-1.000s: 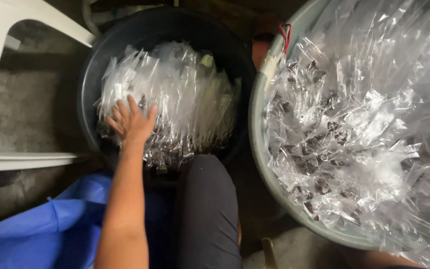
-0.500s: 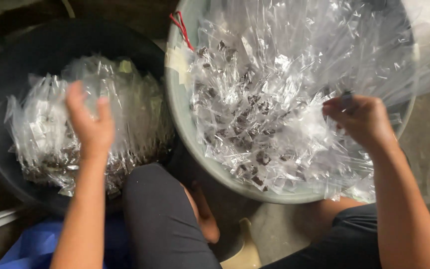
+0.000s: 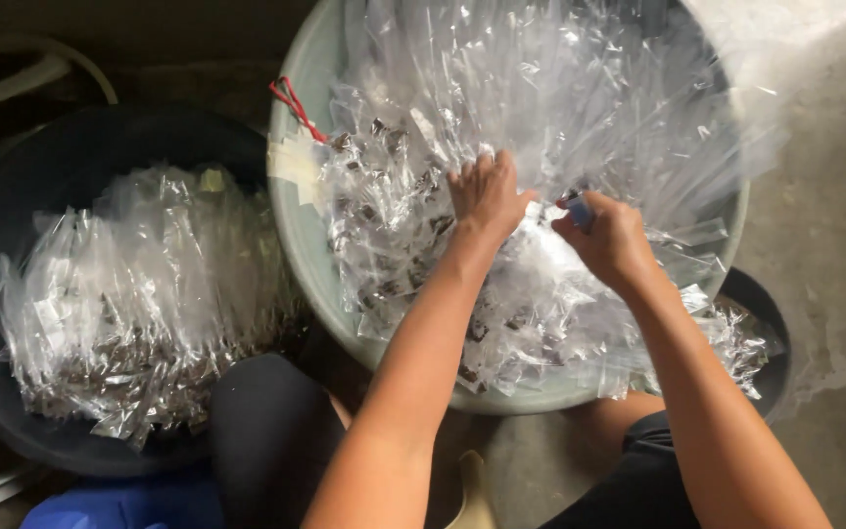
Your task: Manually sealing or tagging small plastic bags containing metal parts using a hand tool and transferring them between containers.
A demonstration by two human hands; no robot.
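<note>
Left hand (image 3: 487,196) presses, fingers curled, into crinkled clear plastic packets (image 3: 540,118) heaped in the pale round tub (image 3: 296,225) — right hand (image 3: 611,235) beside it pinches a small blue object (image 3: 580,211).

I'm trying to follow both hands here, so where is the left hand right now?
In the head view the left hand is in the pale grey tub on the right, pressed into its clear plastic packets, just left of the right hand.
</note>
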